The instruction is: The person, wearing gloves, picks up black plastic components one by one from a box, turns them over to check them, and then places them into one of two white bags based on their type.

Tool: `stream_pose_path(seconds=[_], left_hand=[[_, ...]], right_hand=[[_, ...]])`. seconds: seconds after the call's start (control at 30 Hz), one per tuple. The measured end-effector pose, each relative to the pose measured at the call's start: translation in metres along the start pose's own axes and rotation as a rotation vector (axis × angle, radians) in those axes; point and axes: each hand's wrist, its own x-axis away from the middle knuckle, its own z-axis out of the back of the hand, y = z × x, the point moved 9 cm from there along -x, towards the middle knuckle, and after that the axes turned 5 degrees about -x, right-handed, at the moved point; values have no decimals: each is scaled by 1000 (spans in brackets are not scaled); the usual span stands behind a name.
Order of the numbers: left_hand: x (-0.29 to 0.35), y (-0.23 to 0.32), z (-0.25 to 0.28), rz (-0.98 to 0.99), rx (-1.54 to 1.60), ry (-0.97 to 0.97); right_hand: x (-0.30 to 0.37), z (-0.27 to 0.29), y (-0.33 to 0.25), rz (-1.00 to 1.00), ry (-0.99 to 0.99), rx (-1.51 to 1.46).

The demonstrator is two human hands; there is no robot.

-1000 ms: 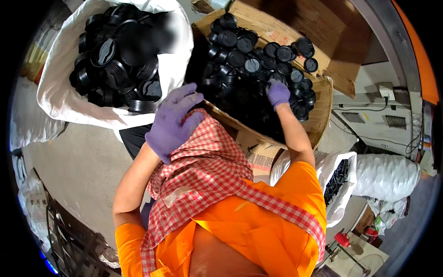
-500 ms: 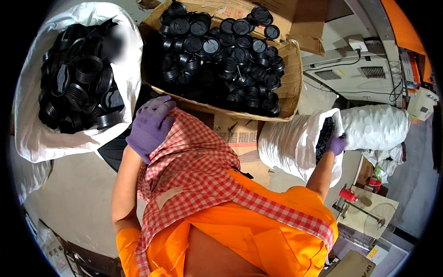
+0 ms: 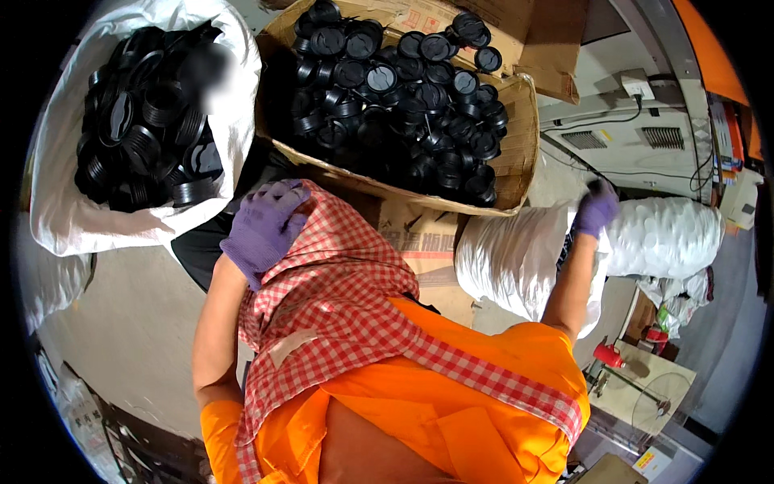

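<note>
My left hand (image 3: 264, 228), in a purple knitted glove, rests with its fingers laid over the red-and-white checked apron (image 3: 330, 278) at my knee. It holds nothing. Out to the right, my right hand (image 3: 595, 211), gloved the same way, is raised over the mouth of a white woven sack (image 3: 504, 262). Its fingers are closed round a small black piece (image 3: 597, 188), too small to make out in kind. Some dark contents show in that sack's mouth, mostly hidden by my hand and forearm.
A cardboard box (image 3: 522, 145) full of round black lids stands ahead. At left is an open white sack (image 3: 97, 236) of black ring-shaped, threaded caps. Another white sack (image 3: 665, 238) lies beyond my right hand. A pale cabinet (image 3: 621, 149) and a fan (image 3: 651, 403) are farther right.
My right hand has risen out of the white sack's mouth, moving up and slightly right, with a small black piece in its fingers. My left hand stays on the apron.
</note>
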Motion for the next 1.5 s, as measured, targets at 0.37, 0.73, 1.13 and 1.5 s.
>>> stream_pose_path(seconds=[0.37, 0.73, 1.13, 1.5], left_hand=[[4, 14, -1, 30, 14, -7], [-46, -17, -90, 444, 1634, 309], [13, -43, -71, 570, 1044, -161], [17, -47, -34, 610, 524, -164]], right_hand=[[56, -263, -148, -717, -164, -1198], [108, -31, -406, 97, -429, -1369], [106, 3, -434, 1000, -385, -1070], [141, -10, -468, 1234, -870, -867]])
